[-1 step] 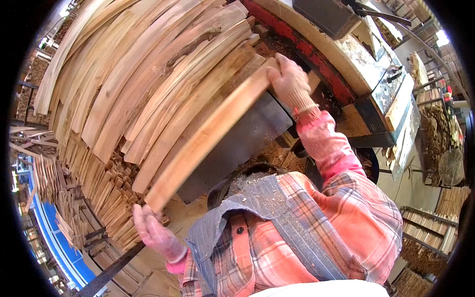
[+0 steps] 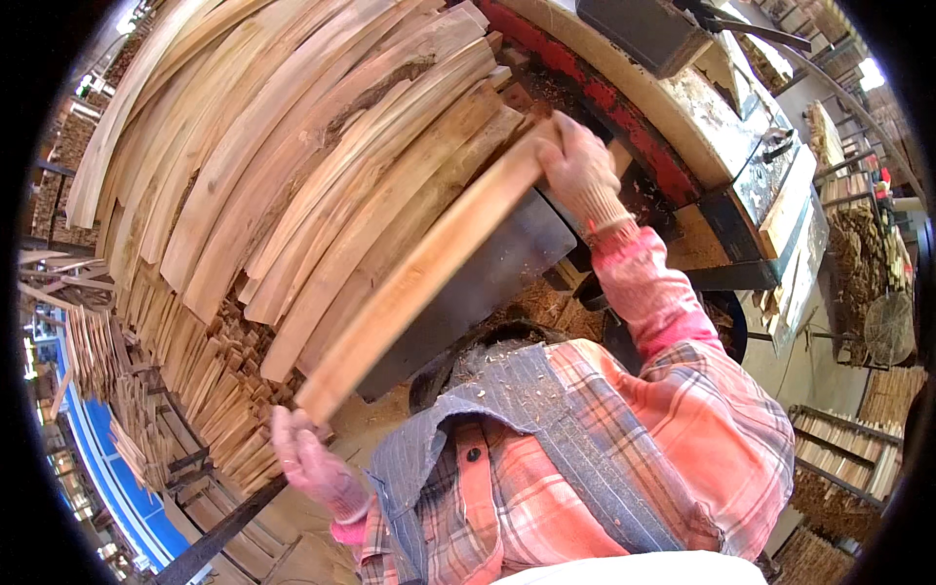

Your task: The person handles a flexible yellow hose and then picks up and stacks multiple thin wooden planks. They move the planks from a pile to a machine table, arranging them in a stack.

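Observation:
A pale, reddish-tan wooden board [image 2: 429,273] runs slantwise between my two hands, above a dark flat metal surface [image 2: 497,263]. My right hand [image 2: 582,168] grips its far upper end, fingers wrapped over the edge. At the near lower-left end, my left hand [image 2: 317,468] holds the board's tip, with the thumb side against the wood; its grip is partly hidden. Just beyond the board lies a broad pile of rough wooden boards [image 2: 283,156], stacked side by side, some with bark edges.
A red-edged machine table [image 2: 634,107] covered with wood chips stands at the right, with a dark block-shaped part [image 2: 643,34] above it. Cut stick ends [image 2: 224,390] are stacked below the pile. A dark bar [image 2: 224,536] crosses at lower left. Sawdust [image 2: 546,307] lies beside the metal surface.
The board has shifted slightly to the right, toward me, together with both hands. The pile of boards looks the same.

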The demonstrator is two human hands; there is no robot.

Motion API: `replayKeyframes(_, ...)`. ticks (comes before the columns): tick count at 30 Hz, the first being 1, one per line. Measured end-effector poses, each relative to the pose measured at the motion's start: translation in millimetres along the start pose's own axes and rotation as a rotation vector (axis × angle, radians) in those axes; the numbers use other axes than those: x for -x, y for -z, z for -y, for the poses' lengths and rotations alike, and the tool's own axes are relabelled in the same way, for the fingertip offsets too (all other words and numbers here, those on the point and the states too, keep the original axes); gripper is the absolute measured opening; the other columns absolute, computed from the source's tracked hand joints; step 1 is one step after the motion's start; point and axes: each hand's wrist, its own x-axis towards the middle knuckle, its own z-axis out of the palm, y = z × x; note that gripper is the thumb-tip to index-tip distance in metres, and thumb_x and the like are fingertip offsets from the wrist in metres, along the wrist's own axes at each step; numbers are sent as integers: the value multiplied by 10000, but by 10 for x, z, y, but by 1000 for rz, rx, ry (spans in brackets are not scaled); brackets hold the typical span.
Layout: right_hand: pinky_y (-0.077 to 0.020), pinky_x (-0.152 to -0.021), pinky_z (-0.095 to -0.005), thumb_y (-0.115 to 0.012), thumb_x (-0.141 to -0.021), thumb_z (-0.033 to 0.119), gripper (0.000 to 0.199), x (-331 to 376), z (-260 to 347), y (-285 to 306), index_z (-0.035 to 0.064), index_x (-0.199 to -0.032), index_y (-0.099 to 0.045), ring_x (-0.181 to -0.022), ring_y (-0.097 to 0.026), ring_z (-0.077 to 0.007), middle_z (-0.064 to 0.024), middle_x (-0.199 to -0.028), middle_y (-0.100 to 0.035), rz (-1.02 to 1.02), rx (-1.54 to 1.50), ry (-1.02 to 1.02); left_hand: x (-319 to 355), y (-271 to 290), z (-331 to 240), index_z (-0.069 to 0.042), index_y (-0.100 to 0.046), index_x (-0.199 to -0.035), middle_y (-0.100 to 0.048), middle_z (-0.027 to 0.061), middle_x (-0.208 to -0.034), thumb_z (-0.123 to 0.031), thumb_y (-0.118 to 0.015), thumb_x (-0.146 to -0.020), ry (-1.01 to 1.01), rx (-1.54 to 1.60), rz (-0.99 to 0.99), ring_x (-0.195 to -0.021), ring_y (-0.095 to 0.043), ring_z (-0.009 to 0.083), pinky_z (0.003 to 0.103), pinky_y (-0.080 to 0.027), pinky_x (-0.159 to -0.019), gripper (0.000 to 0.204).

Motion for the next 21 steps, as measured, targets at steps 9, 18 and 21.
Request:
replayKeyframes(9, -428, -1052, -503, -622, -921, 370, 508, 71, -404, -628, 68, -1328, -585, -1298, -516, -370, -171, -1423, -550, 11, 358, 64, 200, -319, 943, 37, -537, -1393, -660, 112, -1141, -1, -652, -917, 456, 80, 342, -969, -648, 201, 335, -537, -893, 491)
replayKeyframes(18, -409, -1068, -568, -615, -927, 310, 516, 153, -607, -671, 85, -1384, -531, -1337, -490, -391, -177, -1464, -506, 42, 313, 206, 45, -1749, 566, 16, -565, -1356, -621, 95, -1187, -56, -747, -847, 245, -34, 817, -1075, -607, 161, 306, -506, -925, 546)
replayKeyframes(21, -419, -1068, -529, -622, -924, 316, 531, 30, -510, -497, 83, -1394, -538, -1321, -511, -373, -158, -1466, -516, 148, 284, 203, 13, -1650, 687, 21, -562, -1356, -613, 114, -1221, -68, -754, -848, 470, 235, 864, -1135, -610, 179, 326, -517, -954, 550)
